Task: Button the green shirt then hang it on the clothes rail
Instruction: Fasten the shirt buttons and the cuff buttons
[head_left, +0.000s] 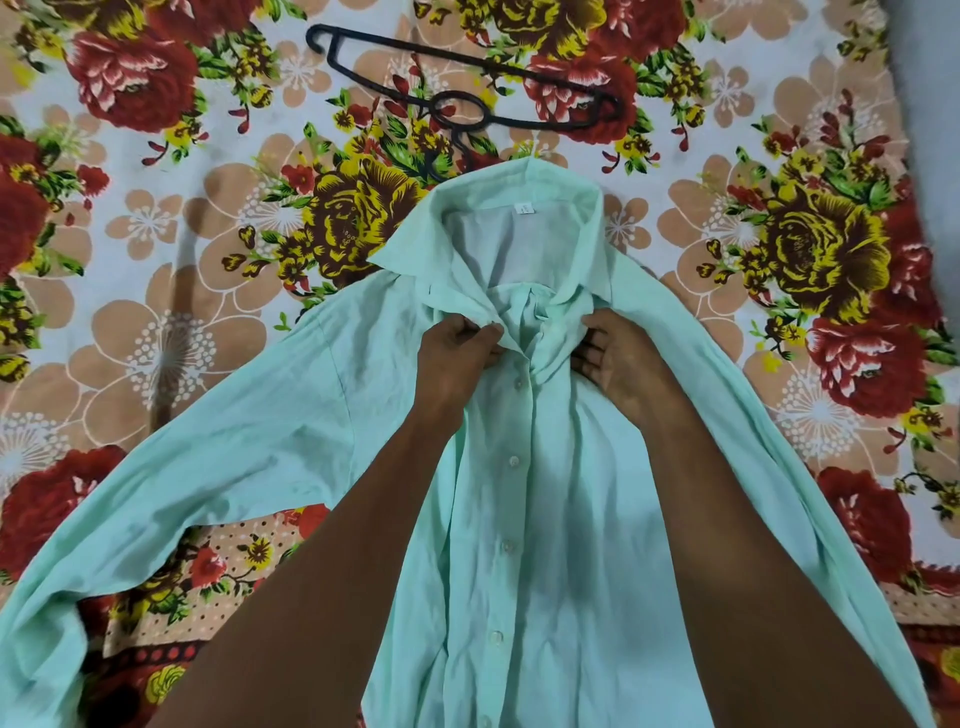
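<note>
The pale green shirt (561, 493) lies face up on the flowered bedsheet (156, 234), collar away from me, sleeves spread to both sides. Several white buttons run down its front placket and look fastened below the chest. My left hand (457, 353) pinches the left placket edge just under the collar. My right hand (618, 358) grips the bunched fabric of the opposite edge at the same height. The top of the shirt stays open between my hands. A black plastic hanger (457, 98) lies flat on the sheet beyond the collar. No clothes rail is in view.
The bedsheet covers nearly the whole view. A grey strip (935, 104) runs along the right edge, past the sheet. My forearms cross over the lower part of the shirt.
</note>
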